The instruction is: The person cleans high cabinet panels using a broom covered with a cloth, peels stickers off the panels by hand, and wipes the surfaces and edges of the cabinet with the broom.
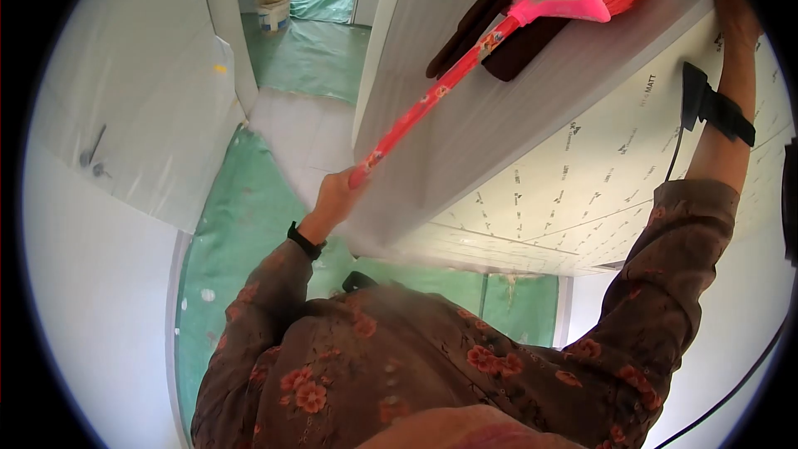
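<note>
My left hand (336,196) is closed round the lower end of a red, patterned handle belonging to a broom (420,112). The broom slants up to the right, its pink head and red bristles near the top of the view. Under or behind the broom head, a dark brown cloth item (532,50) with a white tag lies on a greyish surface (465,141). My right hand (736,12) reaches up at the far right, by the edge of the panel with printed film. Its fingers are too dark and cut off to make out.
Green sheeting (224,241) covers parts of the floor. Cream film-covered cabinet fronts (573,175) run along the right. A white door (125,100) with a handle stands at left. A bucket (273,12) sits by the far doorway. A cable (731,391) hangs at lower right.
</note>
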`<state>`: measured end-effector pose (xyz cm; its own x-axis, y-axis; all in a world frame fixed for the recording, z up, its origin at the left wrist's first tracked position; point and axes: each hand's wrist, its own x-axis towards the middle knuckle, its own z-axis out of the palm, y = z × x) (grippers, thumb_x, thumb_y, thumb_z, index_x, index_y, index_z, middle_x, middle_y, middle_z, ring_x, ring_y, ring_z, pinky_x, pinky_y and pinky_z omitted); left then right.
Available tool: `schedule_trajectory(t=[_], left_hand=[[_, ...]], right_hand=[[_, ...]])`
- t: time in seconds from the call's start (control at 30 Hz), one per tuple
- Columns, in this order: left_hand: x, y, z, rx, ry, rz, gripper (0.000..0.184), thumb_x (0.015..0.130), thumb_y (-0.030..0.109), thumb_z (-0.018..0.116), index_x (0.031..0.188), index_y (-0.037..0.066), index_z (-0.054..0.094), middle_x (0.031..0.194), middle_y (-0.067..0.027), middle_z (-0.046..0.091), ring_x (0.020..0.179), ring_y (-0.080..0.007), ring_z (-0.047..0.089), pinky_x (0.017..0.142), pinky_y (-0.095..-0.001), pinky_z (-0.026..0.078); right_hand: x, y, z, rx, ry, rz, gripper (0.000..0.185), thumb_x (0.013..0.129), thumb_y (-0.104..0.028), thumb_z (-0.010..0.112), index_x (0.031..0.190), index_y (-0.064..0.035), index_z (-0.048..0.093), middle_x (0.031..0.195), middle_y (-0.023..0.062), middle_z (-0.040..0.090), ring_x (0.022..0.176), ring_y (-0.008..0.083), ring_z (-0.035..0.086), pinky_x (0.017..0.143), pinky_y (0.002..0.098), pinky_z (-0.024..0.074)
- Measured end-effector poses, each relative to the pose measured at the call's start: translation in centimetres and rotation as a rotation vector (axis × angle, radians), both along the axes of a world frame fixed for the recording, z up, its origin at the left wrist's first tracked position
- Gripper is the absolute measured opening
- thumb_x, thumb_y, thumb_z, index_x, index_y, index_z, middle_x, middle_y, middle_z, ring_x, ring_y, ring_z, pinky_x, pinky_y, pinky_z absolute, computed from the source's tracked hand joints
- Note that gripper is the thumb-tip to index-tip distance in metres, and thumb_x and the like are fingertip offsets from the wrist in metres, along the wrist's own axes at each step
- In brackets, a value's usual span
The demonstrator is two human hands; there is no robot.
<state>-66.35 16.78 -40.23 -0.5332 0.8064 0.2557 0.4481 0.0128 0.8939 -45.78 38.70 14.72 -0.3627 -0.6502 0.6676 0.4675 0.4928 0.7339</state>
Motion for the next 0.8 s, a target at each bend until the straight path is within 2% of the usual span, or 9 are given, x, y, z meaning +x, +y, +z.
schedule_trajectory(t=[0.07,0.2,0.3,0.37,0.47,0.5,0.6,0.63,0.8], left_hand=[[0.6,0.1,-0.9,0.011,-0.070,-0.034,0.023,0.079,0.020,0.066,0.083,-0.002,0.060,0.052,-0.0100,0.046,0.048,-0.0122,0.043,0.048,-0.0321,0.039],[1.5,-1.0,-1.8,-0.122,-0.067,-0.028,0.024,0.079,0.021,0.066,0.083,-0.002,0.060,0.053,-0.0107,0.047,0.048,-0.0141,0.045,0.049,-0.0323,0.040],[1.5,-1.8,-4.6,-0.115,-0.047,-0.006,0.025,0.079,0.022,0.067,0.082,-0.001,0.060,0.054,-0.0127,0.049,0.047,-0.0175,0.046,0.050,-0.0338,0.041],[1.3,-2.3,-6.5,-0.150,-0.008,0.008,0.026,0.078,0.025,0.067,0.082,0.000,0.061,0.056,-0.0154,0.052,0.048,-0.0245,0.049,0.051,-0.0360,0.041],[1.1,-3.7,-7.4,-0.217,0.047,0.006,0.028,0.078,0.027,0.067,0.082,0.000,0.061,0.057,-0.0167,0.053,0.050,-0.0297,0.051,0.052,-0.0380,0.042],[1.2,-4.2,-7.8,-0.224,0.044,0.016,0.028,0.078,0.027,0.067,0.082,0.000,0.061,0.057,-0.0167,0.053,0.050,-0.0297,0.051,0.052,-0.0380,0.042],[1.3,-5.8,-9.4,-0.288,0.010,-0.004,0.030,0.078,0.029,0.067,0.083,0.001,0.062,0.059,-0.0174,0.054,0.053,-0.0329,0.052,0.053,-0.0389,0.042],[1.3,-6.4,-10.3,-0.297,0.022,-0.015,0.029,0.078,0.029,0.067,0.084,0.001,0.062,0.059,-0.0175,0.054,0.053,-0.0328,0.053,0.053,-0.0389,0.042],[1.2,-10.8,-11.1,-0.368,0.092,-0.075,0.029,0.078,0.029,0.068,0.085,0.001,0.063,0.061,-0.0175,0.055,0.056,-0.0317,0.055,0.055,-0.0383,0.044]], right_hand=[[-0.3,0.2,0.2,0.136,0.001,0.082,0.046,0.092,-0.024,0.035,0.062,0.0011,0.060,0.059,0.0149,0.055,0.064,0.0283,0.050,0.098,0.0493,0.0375],[-0.4,0.5,0.2,0.166,0.011,0.116,0.043,0.091,-0.022,0.036,0.061,0.0010,0.059,0.058,0.0135,0.055,0.062,0.0282,0.050,0.097,0.0484,0.0381],[-0.3,0.5,0.2,0.039,0.030,0.119,0.043,0.090,-0.020,0.035,0.062,0.0004,0.060,0.059,0.0135,0.056,0.064,0.0289,0.051,0.097,0.0480,0.0379],[1.2,1.9,1.9,0.282,0.057,-0.142,0.041,0.088,-0.019,0.036,0.062,0.0000,0.061,0.059,0.0120,0.056,0.063,0.0281,0.051,0.097,0.0474,0.0379],[2.7,3.6,3.5,0.635,0.102,-0.535,0.038,0.087,-0.017,0.037,0.064,-0.0007,0.063,0.059,0.0098,0.058,0.062,0.0268,0.052,0.098,0.0466,0.0379],[-0.7,0.0,-0.1,0.100,0.056,0.110,0.037,0.085,-0.015,0.039,0.062,0.0001,0.062,0.061,0.0091,0.060,0.063,0.0269,0.054,0.098,0.0460,0.0377],[-0.2,0.5,1.4,0.097,-0.107,0.027,0.039,0.086,-0.016,0.038,0.061,-0.0001,0.063,0.063,0.0111,0.061,0.067,0.0288,0.055,0.098,0.0459,0.0375],[0.5,0.4,1.1,0.073,-0.045,-0.029,0.042,0.087,-0.017,0.036,0.060,-0.0015,0.064,0.063,0.0139,0.061,0.075,0.0315,0.056,0.099,0.0461,0.0368],[0.8,1.3,1.8,0.037,-0.050,-0.016,0.039,0.086,-0.015,0.039,0.060,-0.0035,0.065,0.069,0.0152,0.064,0.076,0.0299,0.057,0.100,0.0467,0.0360]])
